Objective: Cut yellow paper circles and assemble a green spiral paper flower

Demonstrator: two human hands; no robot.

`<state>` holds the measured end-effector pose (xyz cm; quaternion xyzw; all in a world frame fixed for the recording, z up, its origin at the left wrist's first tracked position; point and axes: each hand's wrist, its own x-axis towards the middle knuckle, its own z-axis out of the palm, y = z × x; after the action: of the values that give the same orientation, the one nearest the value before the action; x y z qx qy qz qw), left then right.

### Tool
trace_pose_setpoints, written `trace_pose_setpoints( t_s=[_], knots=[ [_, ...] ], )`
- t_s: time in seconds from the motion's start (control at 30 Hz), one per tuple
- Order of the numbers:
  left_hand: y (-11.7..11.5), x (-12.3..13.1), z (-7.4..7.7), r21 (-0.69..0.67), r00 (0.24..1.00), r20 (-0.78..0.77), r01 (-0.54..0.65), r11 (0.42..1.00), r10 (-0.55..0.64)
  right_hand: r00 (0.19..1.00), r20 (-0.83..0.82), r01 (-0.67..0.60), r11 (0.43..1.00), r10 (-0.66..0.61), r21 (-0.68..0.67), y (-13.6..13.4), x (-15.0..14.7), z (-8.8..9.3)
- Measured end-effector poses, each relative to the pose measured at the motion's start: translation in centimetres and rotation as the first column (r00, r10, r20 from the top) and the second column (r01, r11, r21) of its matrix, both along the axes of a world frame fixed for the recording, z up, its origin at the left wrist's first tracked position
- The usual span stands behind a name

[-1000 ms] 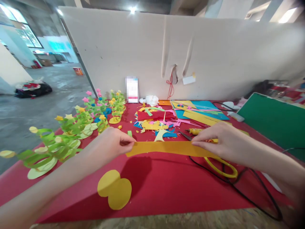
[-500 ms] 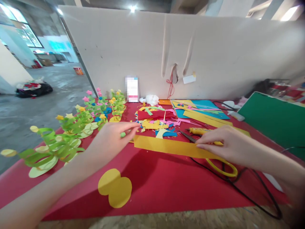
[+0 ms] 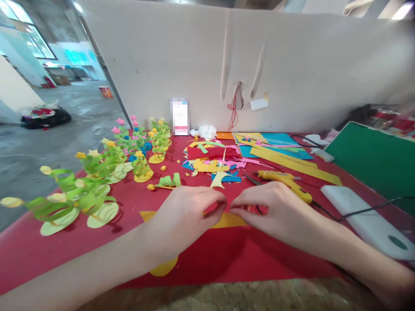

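Observation:
A yellow paper strip (image 3: 231, 220) stretches level across the front of the table, with part of it hidden behind my hands. My left hand (image 3: 191, 209) is closed in a pinch at the strip's middle. Close beside it, thumb and fingers of my right hand (image 3: 275, 207) also pinch the strip, the two sets of fingertips nearly meeting. Below my left forearm shows the edge of a yellow paper disc (image 3: 166, 266); the rest is covered. Just beyond my right hand lie the scissors (image 3: 251, 179), mostly hidden, and a yellow glue gun (image 3: 290, 185).
Curly green paper plants (image 3: 97, 181) on round bases line the left side. Paper scraps (image 3: 212, 157) pile up mid-table. Beyond are coloured sheets (image 3: 282, 144) and a phone (image 3: 180, 116) against the white panel (image 3: 181, 56). A white power strip (image 3: 366, 220) lies right.
My hands have come together at the strip's middle from its two ends. The strip has moved lower and nearer. A green curl and yellow stem that my left arm covered now show.

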<state>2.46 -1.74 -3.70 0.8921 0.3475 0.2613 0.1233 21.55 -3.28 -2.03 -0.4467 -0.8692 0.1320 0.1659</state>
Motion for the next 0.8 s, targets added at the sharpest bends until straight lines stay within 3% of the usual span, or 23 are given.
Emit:
trace_pose_setpoints(
  t_s=[0.2,0.4,0.67,0.8],
  knots=[
    [0.5,-0.3,-0.3,-0.044,0.994,-0.105,-0.024,0.999,0.019,0.998,0.024,0.047,0.993,-0.05,0.108,0.3,-1.1,-1.1],
    [0.8,-2.1,-2.7,-0.118,0.99,-0.135,0.028,0.993,-0.044,0.999,0.035,0.029,1.0,-0.029,0.012,0.5,-0.4,-3.3],
    [0.1,-2.7,-3.3,-0.063,0.938,-0.237,0.243,0.968,-0.251,0.999,0.011,-0.039,0.995,0.04,-0.091,-1.1,-1.3,-3.2],
    [-0.7,-2.6,-4.1,-0.073,0.921,-0.286,0.253,0.965,-0.263,0.995,0.057,-0.076,0.992,0.082,-0.103,-2.4,-1.9,-4.4]
  ],
)
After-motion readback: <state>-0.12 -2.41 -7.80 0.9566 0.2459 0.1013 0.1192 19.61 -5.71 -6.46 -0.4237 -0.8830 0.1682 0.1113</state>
